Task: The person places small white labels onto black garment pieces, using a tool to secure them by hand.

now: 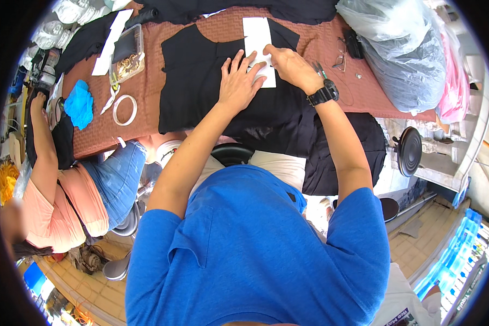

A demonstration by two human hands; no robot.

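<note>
Left of the white card [258,35], L hand [237,90] spreads its fingers, some tips on it; card lies atop blk garment [193,81] on counter [146,76], long axis near-to-far; R hand [299,69], equally close at card's right edge, curls its fingers, pinch unclear.

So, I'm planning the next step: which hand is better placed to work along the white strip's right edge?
Probably the right hand: it sits at that edge of the white strip. The left hand comes in from the other side, spread over the black fabric and strip, better suited to steadying.
</note>
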